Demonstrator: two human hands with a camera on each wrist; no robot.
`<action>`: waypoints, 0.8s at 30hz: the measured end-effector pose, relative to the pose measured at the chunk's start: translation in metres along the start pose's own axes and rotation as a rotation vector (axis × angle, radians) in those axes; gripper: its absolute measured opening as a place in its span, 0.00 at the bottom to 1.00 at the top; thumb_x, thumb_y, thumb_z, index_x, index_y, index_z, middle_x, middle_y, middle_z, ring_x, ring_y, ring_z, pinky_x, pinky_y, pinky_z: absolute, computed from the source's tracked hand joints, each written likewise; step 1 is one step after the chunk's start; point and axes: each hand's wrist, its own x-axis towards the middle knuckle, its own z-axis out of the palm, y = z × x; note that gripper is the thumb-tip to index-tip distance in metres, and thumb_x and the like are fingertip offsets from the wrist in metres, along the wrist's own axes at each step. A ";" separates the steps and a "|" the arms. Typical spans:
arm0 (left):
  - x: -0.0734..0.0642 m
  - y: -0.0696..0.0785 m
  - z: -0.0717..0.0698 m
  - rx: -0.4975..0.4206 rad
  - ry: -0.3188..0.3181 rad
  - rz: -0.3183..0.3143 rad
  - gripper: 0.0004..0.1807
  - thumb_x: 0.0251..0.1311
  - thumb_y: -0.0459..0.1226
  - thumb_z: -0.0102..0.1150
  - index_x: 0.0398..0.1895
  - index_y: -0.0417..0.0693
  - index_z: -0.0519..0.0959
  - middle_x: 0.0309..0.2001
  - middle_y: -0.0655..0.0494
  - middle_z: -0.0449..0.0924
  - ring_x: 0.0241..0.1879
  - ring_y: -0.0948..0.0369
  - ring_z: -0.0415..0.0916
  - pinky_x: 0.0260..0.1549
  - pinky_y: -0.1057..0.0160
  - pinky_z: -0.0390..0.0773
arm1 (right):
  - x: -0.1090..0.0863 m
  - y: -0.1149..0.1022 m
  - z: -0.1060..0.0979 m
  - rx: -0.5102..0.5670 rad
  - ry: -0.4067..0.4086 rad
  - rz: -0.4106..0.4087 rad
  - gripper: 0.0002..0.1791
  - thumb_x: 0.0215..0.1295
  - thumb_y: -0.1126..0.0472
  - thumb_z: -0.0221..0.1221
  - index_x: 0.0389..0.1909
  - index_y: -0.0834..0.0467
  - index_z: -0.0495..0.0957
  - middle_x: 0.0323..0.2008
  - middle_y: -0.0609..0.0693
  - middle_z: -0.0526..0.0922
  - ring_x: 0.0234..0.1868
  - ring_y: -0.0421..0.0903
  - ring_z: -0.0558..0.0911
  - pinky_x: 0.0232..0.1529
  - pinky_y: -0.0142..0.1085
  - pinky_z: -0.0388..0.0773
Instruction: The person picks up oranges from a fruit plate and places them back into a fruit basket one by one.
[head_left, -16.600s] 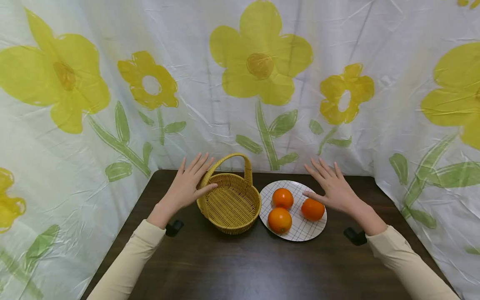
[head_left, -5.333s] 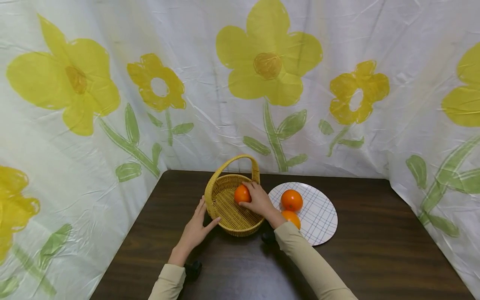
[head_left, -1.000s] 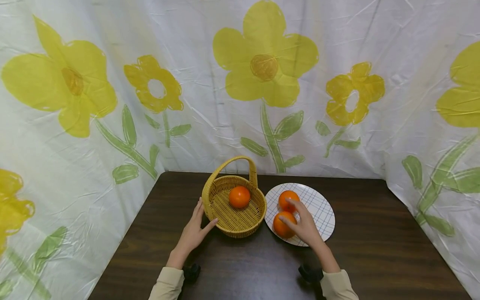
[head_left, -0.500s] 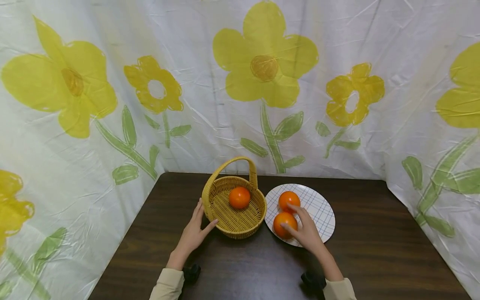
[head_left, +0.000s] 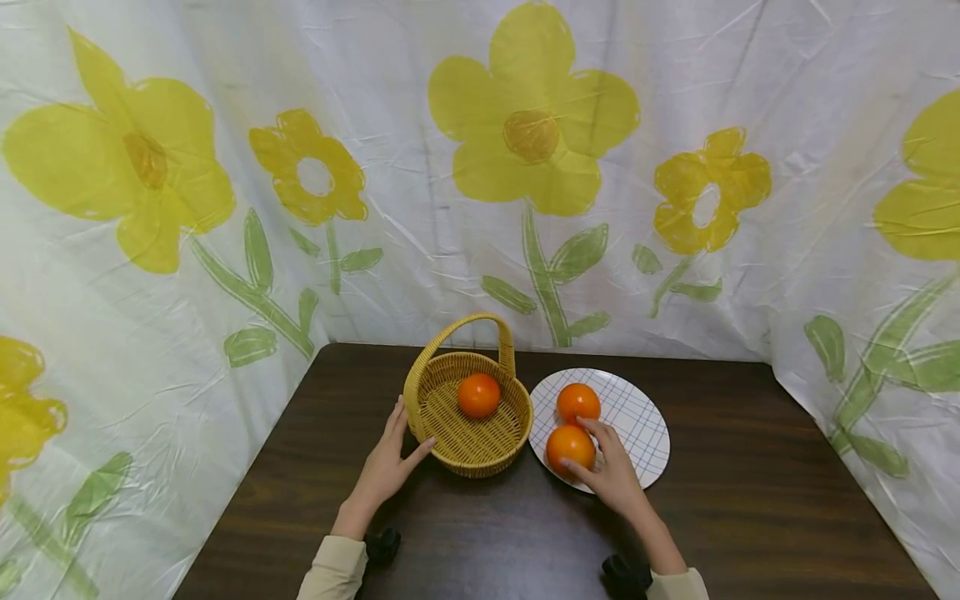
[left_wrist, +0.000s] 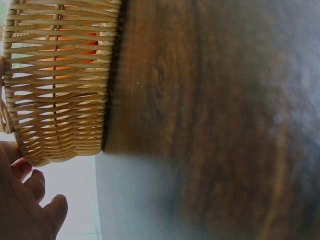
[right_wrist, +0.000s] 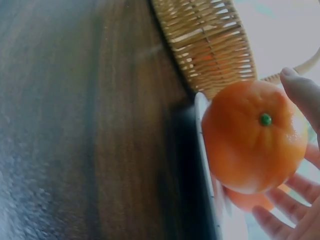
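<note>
My left hand (head_left: 382,471) rests against the left side of the yellow wicker basket (head_left: 480,450), thumb spread toward the front. One orange (head_left: 479,395) lies in the basket. On the white checked plate (head_left: 637,425) are two more: a rear orange (head_left: 578,403) and a front orange (head_left: 570,450). My right hand (head_left: 617,475) is at the front orange's right side, thumb and fingers spread round it without a visibly closed grip. In the right wrist view, that front orange (right_wrist: 255,137) shows a green stem spot, with the thumb (right_wrist: 302,95) at its upper edge.
The basket's tall arched handle (head_left: 438,337) rises above its rim. Plate and basket stand close together on the dark wooden table (head_left: 480,550). Behind them hangs a white curtain (head_left: 405,275) with yellow flowers.
Since the oldest frame, one orange has moved from the plate into the basket. Over the last second, my right hand has come lower and closer round the front orange; my left hand has stayed put.
</note>
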 end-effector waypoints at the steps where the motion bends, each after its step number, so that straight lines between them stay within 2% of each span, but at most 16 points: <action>1: 0.000 0.000 0.000 0.000 0.001 0.000 0.45 0.59 0.60 0.51 0.72 0.73 0.35 0.74 0.63 0.31 0.66 0.45 0.58 0.53 0.37 0.65 | -0.001 0.000 0.001 0.000 0.003 0.002 0.37 0.47 0.56 0.71 0.59 0.59 0.69 0.53 0.60 0.70 0.52 0.57 0.73 0.48 0.56 0.73; 9: 0.000 0.001 0.000 -0.003 0.002 -0.004 0.45 0.59 0.60 0.51 0.72 0.73 0.35 0.74 0.63 0.32 0.66 0.44 0.58 0.52 0.36 0.65 | -0.003 0.000 0.004 0.002 -0.004 0.045 0.39 0.45 0.54 0.72 0.60 0.56 0.69 0.53 0.58 0.70 0.49 0.54 0.75 0.44 0.50 0.75; 16: -0.001 0.001 0.000 -0.009 -0.003 -0.011 0.45 0.59 0.60 0.51 0.72 0.73 0.35 0.74 0.64 0.31 0.66 0.44 0.57 0.53 0.35 0.64 | -0.005 -0.001 0.006 0.024 -0.014 0.069 0.41 0.44 0.52 0.72 0.61 0.55 0.67 0.54 0.58 0.69 0.49 0.54 0.75 0.47 0.52 0.74; 24: -0.001 0.001 0.000 -0.010 -0.001 -0.003 0.45 0.59 0.61 0.50 0.72 0.74 0.35 0.74 0.64 0.31 0.65 0.44 0.58 0.52 0.36 0.66 | -0.005 0.002 0.010 0.019 -0.024 0.085 0.44 0.43 0.49 0.72 0.63 0.53 0.65 0.54 0.57 0.69 0.48 0.52 0.75 0.46 0.49 0.75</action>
